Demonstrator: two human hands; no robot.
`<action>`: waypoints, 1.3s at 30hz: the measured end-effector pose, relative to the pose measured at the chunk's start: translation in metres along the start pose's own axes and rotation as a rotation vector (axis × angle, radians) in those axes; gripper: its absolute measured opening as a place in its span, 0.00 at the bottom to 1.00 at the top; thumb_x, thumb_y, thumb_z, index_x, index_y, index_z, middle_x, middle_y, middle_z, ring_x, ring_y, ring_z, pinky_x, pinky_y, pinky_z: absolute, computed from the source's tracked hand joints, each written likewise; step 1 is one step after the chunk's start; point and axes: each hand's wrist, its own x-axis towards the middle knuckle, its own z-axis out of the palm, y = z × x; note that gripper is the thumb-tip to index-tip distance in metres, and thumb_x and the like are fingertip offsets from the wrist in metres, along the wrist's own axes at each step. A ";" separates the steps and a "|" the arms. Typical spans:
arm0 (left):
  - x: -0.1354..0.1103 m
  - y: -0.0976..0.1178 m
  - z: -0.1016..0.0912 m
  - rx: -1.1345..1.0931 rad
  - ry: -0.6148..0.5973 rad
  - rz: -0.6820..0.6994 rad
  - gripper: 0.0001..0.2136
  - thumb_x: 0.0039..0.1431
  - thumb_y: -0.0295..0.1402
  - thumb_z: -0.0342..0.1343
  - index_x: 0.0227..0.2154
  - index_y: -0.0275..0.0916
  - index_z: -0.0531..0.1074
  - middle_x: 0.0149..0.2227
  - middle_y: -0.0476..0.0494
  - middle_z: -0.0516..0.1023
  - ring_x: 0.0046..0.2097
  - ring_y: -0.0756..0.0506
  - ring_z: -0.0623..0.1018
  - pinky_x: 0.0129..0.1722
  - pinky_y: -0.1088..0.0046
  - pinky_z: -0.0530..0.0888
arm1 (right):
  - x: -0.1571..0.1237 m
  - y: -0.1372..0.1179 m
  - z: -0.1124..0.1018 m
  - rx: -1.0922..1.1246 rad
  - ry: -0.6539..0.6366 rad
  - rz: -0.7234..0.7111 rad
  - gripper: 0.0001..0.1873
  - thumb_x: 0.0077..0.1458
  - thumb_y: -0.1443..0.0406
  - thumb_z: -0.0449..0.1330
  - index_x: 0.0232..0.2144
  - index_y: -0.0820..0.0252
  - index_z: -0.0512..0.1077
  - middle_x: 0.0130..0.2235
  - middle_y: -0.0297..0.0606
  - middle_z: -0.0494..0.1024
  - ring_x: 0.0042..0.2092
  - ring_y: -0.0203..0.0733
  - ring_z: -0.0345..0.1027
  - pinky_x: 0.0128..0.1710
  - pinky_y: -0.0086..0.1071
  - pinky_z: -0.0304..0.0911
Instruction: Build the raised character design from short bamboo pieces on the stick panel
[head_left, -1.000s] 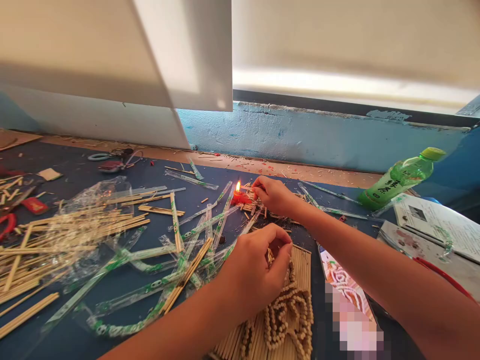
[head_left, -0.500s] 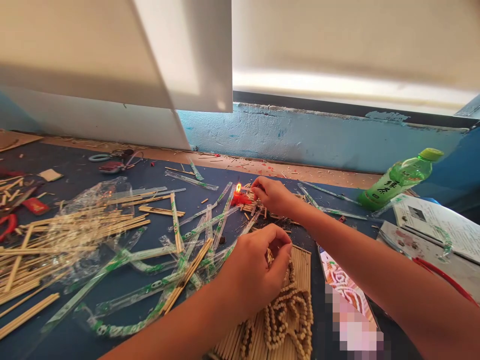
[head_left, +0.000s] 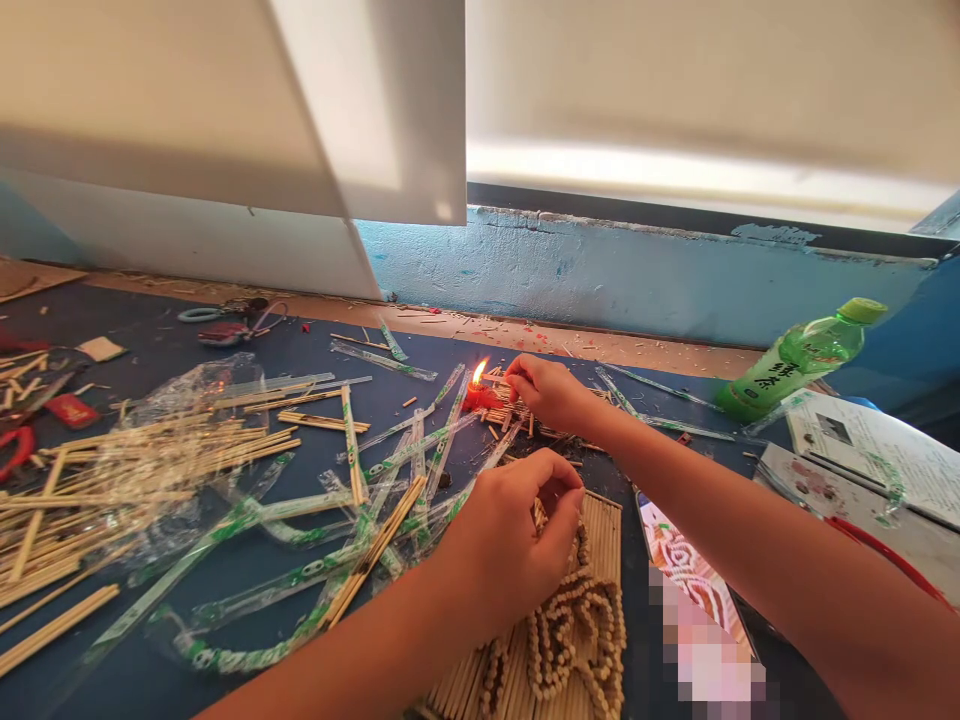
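Note:
My right hand (head_left: 550, 391) reaches out to a small red candle (head_left: 477, 395) with a lit flame. Its fingers pinch a thin wooden stick (head_left: 495, 379), whose tip sits at the flame. My left hand (head_left: 510, 540) is nearer to me, curled over a flat mat of joined sticks (head_left: 601, 525). Strings of wooden beads (head_left: 577, 625) lie on that mat, and the thumb and fingers are pinched together above them. What they pinch is hidden.
Loose bamboo sticks (head_left: 112, 470) and several empty green-printed plastic sleeves (head_left: 300, 580) litter the dark blue table. A green tea bottle (head_left: 799, 358) lies at the right beside printed papers (head_left: 877, 450). Scissors (head_left: 225, 322) lie at the back left. A phone (head_left: 686, 590) lies by my right forearm.
The candle flame flickers and leans right now. Both hands stay almost where they were.

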 end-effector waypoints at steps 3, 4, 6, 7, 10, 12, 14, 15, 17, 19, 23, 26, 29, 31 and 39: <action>0.000 0.000 -0.001 -0.003 -0.003 0.000 0.05 0.65 0.30 0.54 0.35 0.39 0.74 0.30 0.50 0.78 0.28 0.50 0.72 0.32 0.70 0.69 | 0.000 -0.001 0.000 0.022 0.001 0.000 0.16 0.67 0.59 0.61 0.53 0.60 0.72 0.52 0.43 0.77 0.47 0.45 0.75 0.47 0.44 0.73; 0.000 0.000 -0.001 -0.005 -0.005 -0.001 0.05 0.65 0.30 0.54 0.35 0.39 0.74 0.29 0.50 0.78 0.28 0.50 0.72 0.32 0.70 0.69 | 0.000 -0.001 0.000 0.031 0.002 0.000 0.16 0.67 0.59 0.61 0.53 0.60 0.72 0.53 0.43 0.77 0.48 0.45 0.75 0.47 0.45 0.73; 0.000 0.000 -0.001 -0.009 -0.007 -0.005 0.05 0.65 0.30 0.54 0.35 0.39 0.75 0.30 0.50 0.78 0.29 0.49 0.73 0.33 0.69 0.69 | 0.000 -0.001 0.000 0.056 0.005 0.002 0.16 0.67 0.59 0.61 0.53 0.60 0.72 0.53 0.43 0.76 0.48 0.46 0.75 0.47 0.45 0.73; 0.000 0.000 -0.001 -0.009 -0.009 -0.006 0.05 0.65 0.30 0.55 0.35 0.39 0.75 0.30 0.49 0.78 0.30 0.49 0.74 0.33 0.69 0.69 | 0.000 -0.001 0.000 0.072 0.005 0.004 0.16 0.67 0.59 0.61 0.53 0.60 0.72 0.53 0.43 0.76 0.48 0.46 0.75 0.48 0.45 0.73; 0.000 0.000 -0.001 -0.043 -0.013 -0.042 0.05 0.64 0.31 0.56 0.35 0.40 0.77 0.32 0.48 0.80 0.32 0.47 0.76 0.35 0.67 0.70 | 0.000 0.001 0.000 0.139 0.002 0.020 0.16 0.67 0.59 0.61 0.53 0.60 0.73 0.53 0.43 0.76 0.48 0.46 0.75 0.47 0.45 0.73; 0.001 -0.001 -0.001 -0.083 -0.012 -0.090 0.05 0.63 0.32 0.58 0.36 0.40 0.79 0.33 0.47 0.81 0.33 0.46 0.76 0.35 0.67 0.70 | -0.001 0.004 -0.001 0.207 0.004 0.040 0.16 0.67 0.59 0.61 0.52 0.60 0.73 0.52 0.43 0.77 0.47 0.45 0.75 0.47 0.44 0.73; 0.002 -0.002 -0.002 -0.123 -0.009 -0.144 0.05 0.62 0.33 0.60 0.35 0.41 0.80 0.32 0.46 0.81 0.31 0.46 0.75 0.33 0.67 0.70 | -0.006 0.007 -0.005 0.296 0.010 0.070 0.15 0.68 0.58 0.60 0.51 0.60 0.73 0.48 0.41 0.78 0.43 0.42 0.75 0.42 0.40 0.74; 0.003 -0.002 -0.003 -0.140 -0.008 -0.167 0.05 0.62 0.34 0.60 0.35 0.40 0.80 0.32 0.46 0.82 0.31 0.46 0.76 0.32 0.67 0.70 | -0.010 0.009 -0.008 0.347 0.011 0.089 0.14 0.68 0.58 0.59 0.50 0.61 0.72 0.45 0.40 0.78 0.39 0.39 0.74 0.38 0.37 0.73; 0.006 -0.003 -0.005 -0.191 -0.006 -0.219 0.06 0.62 0.35 0.61 0.35 0.40 0.80 0.31 0.44 0.82 0.32 0.45 0.78 0.32 0.68 0.72 | -0.026 0.012 -0.018 0.452 0.006 0.124 0.12 0.71 0.59 0.53 0.48 0.60 0.70 0.39 0.37 0.77 0.29 0.34 0.69 0.29 0.31 0.68; 0.009 -0.004 -0.007 -0.250 0.003 -0.262 0.06 0.61 0.36 0.62 0.34 0.39 0.80 0.32 0.43 0.83 0.34 0.44 0.79 0.34 0.68 0.74 | -0.049 0.014 -0.031 0.547 -0.007 0.150 0.09 0.71 0.62 0.49 0.44 0.59 0.67 0.35 0.35 0.75 0.24 0.31 0.60 0.24 0.29 0.61; 0.013 -0.003 -0.013 -0.355 0.027 -0.332 0.08 0.60 0.39 0.64 0.34 0.39 0.79 0.32 0.44 0.82 0.32 0.47 0.77 0.32 0.71 0.72 | -0.101 0.020 -0.054 0.657 -0.029 0.192 0.09 0.69 0.58 0.50 0.38 0.55 0.61 0.29 0.29 0.64 0.24 0.33 0.53 0.23 0.29 0.54; 0.016 0.000 -0.016 -0.465 0.051 -0.448 0.10 0.55 0.40 0.68 0.34 0.39 0.81 0.28 0.48 0.80 0.27 0.50 0.72 0.26 0.74 0.66 | -0.127 0.036 -0.060 0.646 -0.023 0.220 0.14 0.68 0.51 0.51 0.36 0.54 0.62 0.27 0.27 0.58 0.25 0.34 0.50 0.22 0.29 0.53; 0.019 0.001 -0.017 -0.539 0.092 -0.553 0.12 0.50 0.40 0.72 0.33 0.39 0.82 0.26 0.49 0.78 0.25 0.51 0.69 0.25 0.76 0.65 | -0.137 0.058 -0.056 0.563 0.040 0.243 0.15 0.67 0.51 0.52 0.37 0.54 0.67 0.28 0.29 0.60 0.27 0.37 0.54 0.24 0.30 0.57; 0.020 0.000 -0.016 -0.594 0.133 -0.569 0.12 0.47 0.39 0.74 0.32 0.39 0.82 0.25 0.49 0.78 0.26 0.51 0.69 0.26 0.76 0.65 | -0.141 0.067 -0.052 0.514 0.061 0.246 0.16 0.68 0.52 0.51 0.39 0.56 0.70 0.28 0.29 0.61 0.28 0.39 0.55 0.26 0.31 0.59; 0.023 -0.014 -0.009 -0.768 0.198 -0.570 0.14 0.42 0.38 0.77 0.31 0.37 0.83 0.26 0.48 0.77 0.26 0.53 0.69 0.27 0.77 0.66 | -0.165 0.031 -0.045 0.430 -0.055 0.104 0.13 0.71 0.57 0.50 0.37 0.55 0.68 0.29 0.30 0.67 0.30 0.38 0.58 0.30 0.32 0.55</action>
